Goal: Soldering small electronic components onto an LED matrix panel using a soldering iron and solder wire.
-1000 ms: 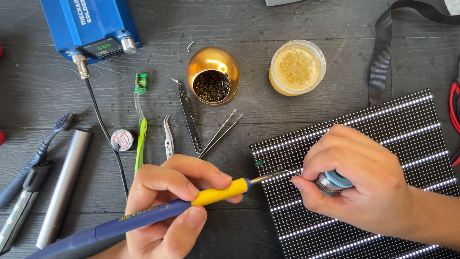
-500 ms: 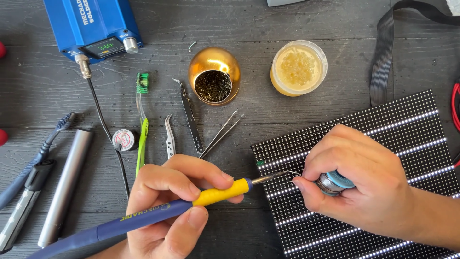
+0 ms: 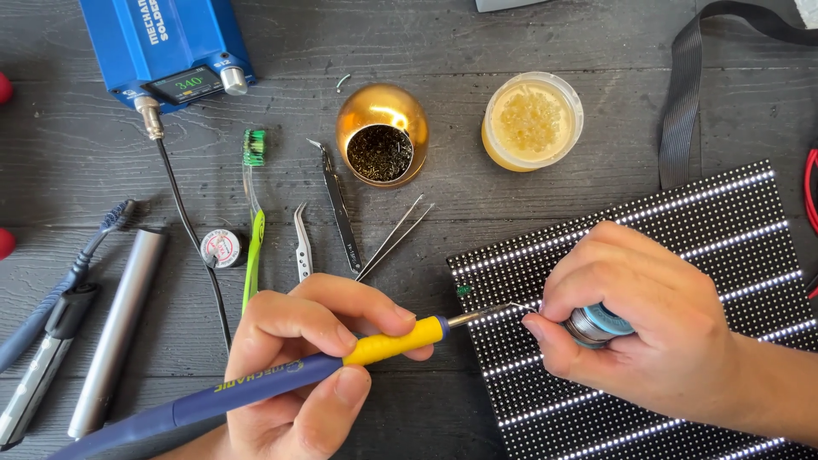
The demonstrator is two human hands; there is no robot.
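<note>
A dark grey wooden table [image 3: 528, 51] with a rough grain fills the frame. The largest thing on it is a black LED panel [image 3: 682, 247] with bright rows of dots, lying at the lower right, its rows slanting up toward the right. At the upper left stands a blue soldering station [image 3: 162, 38] with a small lit display. A grey metal tube [image 3: 115, 332] lies at the lower left, and a dark strap [image 3: 682, 102] runs down from the upper right.

The left hand [image 3: 298, 366], at bottom centre, is closed in a pen grip around the soldering iron [image 3: 281, 383], thumb and forefinger pinching its yellow collar. The iron's long axis runs from the lower left up to the right, nearly level, and its tip points right onto the panel's left part. The right hand [image 3: 639, 332] is curled around a small spool of solder wire [image 3: 601, 324], fingertips pinched together, feeding a thin strand toward the tip.

To do this joint well, I judge the tip should touch only the one spot, with the wire fed sparingly and both hands braced on the table.

Smaller things sit across the middle: a gold tip-cleaner pot [image 3: 382, 132], a jar of yellow flux [image 3: 532, 121], a green toothbrush [image 3: 252, 230], three tweezers [image 3: 341, 217] and a tiny round tin [image 3: 221, 249].
</note>
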